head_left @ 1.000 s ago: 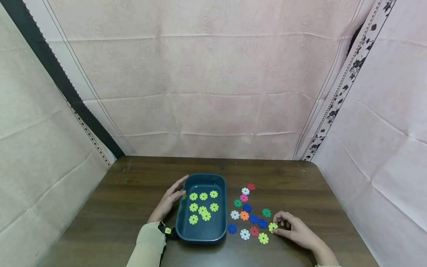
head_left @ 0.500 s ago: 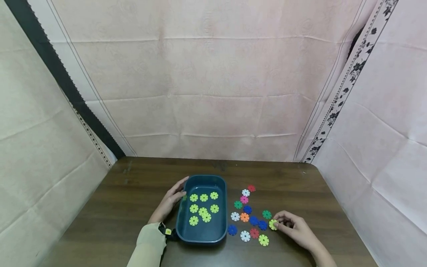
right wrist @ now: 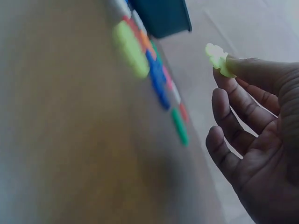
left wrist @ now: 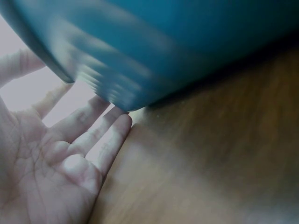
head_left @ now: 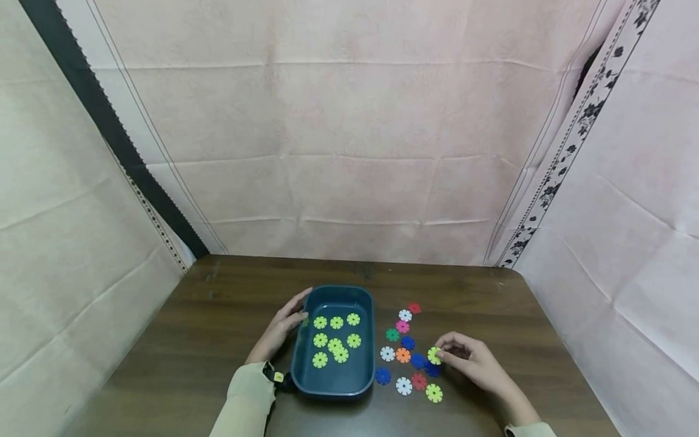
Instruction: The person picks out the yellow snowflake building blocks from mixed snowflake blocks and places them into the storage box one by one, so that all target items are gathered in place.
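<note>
Right hand (head_left: 471, 362) pinches a yellow-green snowflake disc (head_left: 434, 355) between thumb and fingertips, raised just above the loose coloured discs (head_left: 404, 355) right of the teal tray (head_left: 333, 388). Left hand (head_left: 278, 331) rests against the tray's left wall, fingers straight and slightly apart. Seven yellow-green discs (head_left: 335, 340) lie inside the tray.

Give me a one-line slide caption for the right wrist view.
Right hand pinches a yellow-green disc above the wooden table, loose coloured discs and teal tray beyond.
</note>
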`<state>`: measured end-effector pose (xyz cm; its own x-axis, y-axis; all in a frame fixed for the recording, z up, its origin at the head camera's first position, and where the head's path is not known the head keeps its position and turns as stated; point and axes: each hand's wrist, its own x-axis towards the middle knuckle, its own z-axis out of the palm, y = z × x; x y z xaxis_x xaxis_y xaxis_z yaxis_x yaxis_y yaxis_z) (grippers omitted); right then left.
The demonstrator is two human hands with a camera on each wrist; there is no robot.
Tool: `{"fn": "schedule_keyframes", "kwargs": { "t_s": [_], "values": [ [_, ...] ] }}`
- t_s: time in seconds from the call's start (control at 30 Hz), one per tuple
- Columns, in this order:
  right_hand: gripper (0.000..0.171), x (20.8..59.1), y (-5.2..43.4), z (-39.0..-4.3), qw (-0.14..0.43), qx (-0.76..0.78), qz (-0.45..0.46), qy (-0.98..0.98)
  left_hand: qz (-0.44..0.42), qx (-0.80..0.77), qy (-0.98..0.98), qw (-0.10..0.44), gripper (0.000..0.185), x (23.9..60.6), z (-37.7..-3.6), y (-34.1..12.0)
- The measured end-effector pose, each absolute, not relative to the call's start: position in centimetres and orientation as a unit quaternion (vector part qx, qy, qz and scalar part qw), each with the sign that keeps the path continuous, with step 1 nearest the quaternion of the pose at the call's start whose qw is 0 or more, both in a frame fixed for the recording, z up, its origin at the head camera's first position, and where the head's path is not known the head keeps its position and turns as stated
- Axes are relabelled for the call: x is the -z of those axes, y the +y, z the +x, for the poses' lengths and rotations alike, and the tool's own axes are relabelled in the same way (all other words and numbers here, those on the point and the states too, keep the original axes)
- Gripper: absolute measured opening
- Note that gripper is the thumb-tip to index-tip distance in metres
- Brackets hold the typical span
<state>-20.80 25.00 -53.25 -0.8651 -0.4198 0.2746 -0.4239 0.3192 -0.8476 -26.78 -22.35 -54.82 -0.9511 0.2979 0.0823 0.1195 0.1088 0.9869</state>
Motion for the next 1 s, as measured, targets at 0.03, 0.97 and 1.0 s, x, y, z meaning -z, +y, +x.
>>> {"fn": "schedule_keyframes", "kwargs": {
  "t_s": [0.03, 0.97, 1.0],
  "values": [
    [0.008, 52.9, 24.6, -21.1, 0.000, -0.517, 0.271, -0.812, 0.143, -0.652, 0.741, 0.071, 0.054, 54.7, -26.8, -22.4],
    [0.008, 48.1, 8.2, -27.2, -0.124, -0.275, 0.521, -0.799, 0.148, -0.661, 0.732, 0.077, 0.055, 54.9, -26.9, -22.4],
    [0.006, 48.0, 8.0, -27.4, -0.131, -0.257, 0.525, -0.801, 0.148, -0.660, 0.733, 0.076, 0.055, 54.9, -26.9, -22.5]
  ]
}}
